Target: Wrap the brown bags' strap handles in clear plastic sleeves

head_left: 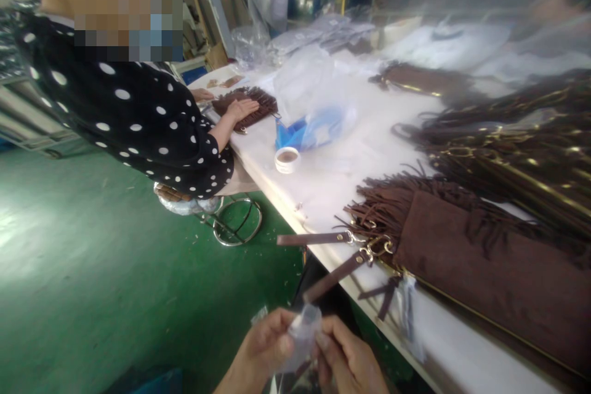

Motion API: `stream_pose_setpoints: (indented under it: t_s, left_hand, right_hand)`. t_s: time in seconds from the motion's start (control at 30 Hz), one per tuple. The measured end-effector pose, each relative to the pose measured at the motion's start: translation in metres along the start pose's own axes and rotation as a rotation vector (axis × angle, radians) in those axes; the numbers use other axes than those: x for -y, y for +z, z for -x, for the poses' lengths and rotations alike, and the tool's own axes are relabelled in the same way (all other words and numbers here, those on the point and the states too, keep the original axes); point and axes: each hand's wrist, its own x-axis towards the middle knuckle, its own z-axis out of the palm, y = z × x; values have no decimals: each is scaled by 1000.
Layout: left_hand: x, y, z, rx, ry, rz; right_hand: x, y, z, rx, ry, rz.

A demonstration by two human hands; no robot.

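Note:
Low in front of me, my left hand (265,345) and my right hand (348,354) are close together, both pinching a small translucent plastic bag (305,332). Its lower part is hidden by my fingers and blurred. On the table just to the right lies a dark brown fringed clutch bag (466,252), with a gold zip along its front edge. From its clasp end a brown wrist strap (335,274) hangs past the table edge towards my hands, and a second strap (309,239) sticks out above it.
Many brown fringed bags (521,148) are heaped at the right of the white table (369,135). A white tub (287,161) stands near its edge, beside a blue and clear plastic package (318,126). A co-worker in a dotted top (124,117) presses on another fringed bag (265,104).

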Motion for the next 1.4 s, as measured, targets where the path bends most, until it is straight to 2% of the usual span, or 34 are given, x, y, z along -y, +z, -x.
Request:
stream_pose_setpoints:
  t_s: [0.07,0.2,0.3,0.37,0.5,0.6,0.67,0.8,1.0,1.1,1.3,1.4]
  left_hand:
    - [2,-1,1,8,-6,30]
    - [2,-1,-1,-137,-7,-39]
    - [-3,-2,-2,-201,-21,-97]
    - [-7,-5,-1,-234,-32,-165]
    - [-11,-17,2,-265,-9,-329]
    - [-12,-25,5,-258,-8,-414]
    - [-13,-27,6,-270,-3,-463]
    - [-13,-32,6,-289,4,-522]
    - [-7,-38,5,-295,-30,-487]
    - [-11,-33,4,-277,-33,-507]
    - [-30,-14,2,-286,34,-728]
    - [-29,-11,2,-289,57,-726]
  right_hand:
    - [0,2,-1,-10,-14,2]
    - [-3,7,-3,-13,-12,-30]
    - [-7,6,-4,1,54,-66]
    - [-12,4,-5,-62,106,-123]
    - [-20,4,-12,-306,150,-301]
    - [-20,7,-26,-374,220,-358]
    - [-19,9,-37,-374,253,-376]
    - [-14,13,-50,-419,210,-472]
    - [-8,16,-45,-346,114,-525]
    - [-8,15,-42,-332,121,-511]
    - [-6,15,-40,-334,131,-540]
    - [-3,16,-40,-365,140,-563]
